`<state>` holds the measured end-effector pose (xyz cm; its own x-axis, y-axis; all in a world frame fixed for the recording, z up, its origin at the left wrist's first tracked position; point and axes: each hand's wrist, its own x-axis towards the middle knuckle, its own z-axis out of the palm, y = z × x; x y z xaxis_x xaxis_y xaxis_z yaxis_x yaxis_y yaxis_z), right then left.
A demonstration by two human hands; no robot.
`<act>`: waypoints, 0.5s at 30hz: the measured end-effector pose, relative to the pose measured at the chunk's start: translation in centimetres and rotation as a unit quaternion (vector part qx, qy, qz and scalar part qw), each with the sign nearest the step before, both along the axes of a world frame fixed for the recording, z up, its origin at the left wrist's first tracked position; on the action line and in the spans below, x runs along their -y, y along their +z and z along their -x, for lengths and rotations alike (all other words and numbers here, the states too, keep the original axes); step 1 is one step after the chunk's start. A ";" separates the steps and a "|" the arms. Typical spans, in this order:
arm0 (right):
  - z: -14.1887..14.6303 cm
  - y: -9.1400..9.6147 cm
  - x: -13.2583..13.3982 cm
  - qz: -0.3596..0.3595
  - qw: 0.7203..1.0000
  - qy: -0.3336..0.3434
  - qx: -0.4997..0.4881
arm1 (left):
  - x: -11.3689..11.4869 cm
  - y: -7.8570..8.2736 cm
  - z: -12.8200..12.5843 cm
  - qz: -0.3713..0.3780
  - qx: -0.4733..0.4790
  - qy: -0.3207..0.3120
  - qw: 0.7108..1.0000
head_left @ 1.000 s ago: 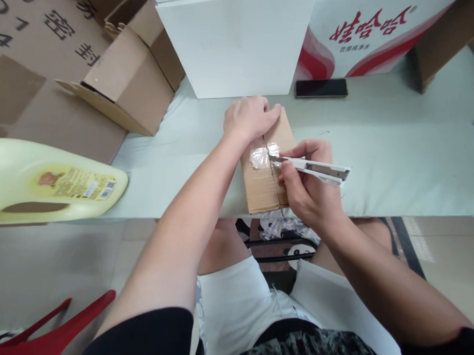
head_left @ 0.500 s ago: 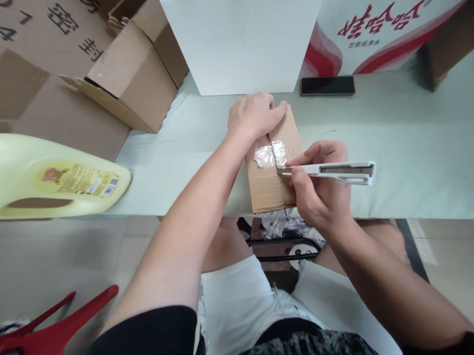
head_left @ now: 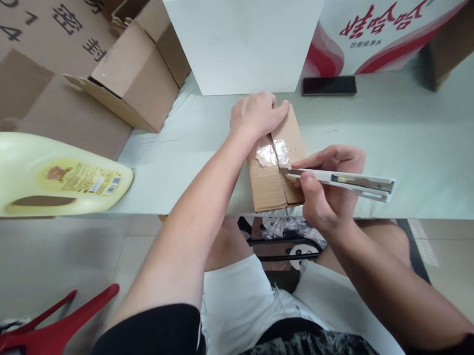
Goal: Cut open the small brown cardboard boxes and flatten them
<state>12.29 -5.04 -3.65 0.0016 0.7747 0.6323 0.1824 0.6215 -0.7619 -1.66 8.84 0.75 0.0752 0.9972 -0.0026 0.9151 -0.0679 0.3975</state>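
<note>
Right hand point(head_left: 333, 202) grips a white cutter point(head_left: 361, 183), its blade point(head_left: 290, 171) at the small carton point(head_left: 269, 189) clasped beneath the left hand point(head_left: 255, 114).

We are looking at what is most likely a room in a home, although we cannot be certain. Pale green cloth point(head_left: 190, 163) is covering the desk point(head_left: 414, 145) in the manner of household linen, and a big yellow bottle point(head_left: 19, 169) with a moulded handle is taking up its left end. Cardboard boxes point(head_left: 146, 82) and a white carton with red lettering point(head_left: 372, 51) are crowding the far side, a dark phone point(head_left: 329, 86) is lying nearby, light tiles point(head_left: 87, 250) are covering the floor, and panda-patterned material point(head_left: 301, 251) is showing below.
</note>
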 end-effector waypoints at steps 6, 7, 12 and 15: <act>-0.1 -0.3 0.0 -0.024 0.999 0.001 -0.036 | 0.3 0.3 0.0 -0.007 -0.003 -0.002 1.000; -0.1 -0.3 0.0 -0.025 0.999 0.001 -0.042 | 0.3 0.3 0.0 -0.007 -0.002 -0.003 1.000; -0.2 0.4 0.2 -0.032 0.997 0.011 -0.071 | 0.1 0.1 -0.1 -0.016 -0.006 0.004 1.000; -0.9 1.3 0.6 -0.004 0.997 0.035 -0.076 | 0.1 0.0 -0.2 -0.017 -0.008 0.011 1.000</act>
<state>13.21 -5.68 -2.35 0.0441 0.7713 0.6350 0.0219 0.6347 -0.7724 -1.43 8.78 0.75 0.0527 0.9981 0.0304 0.9228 -0.0603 0.3805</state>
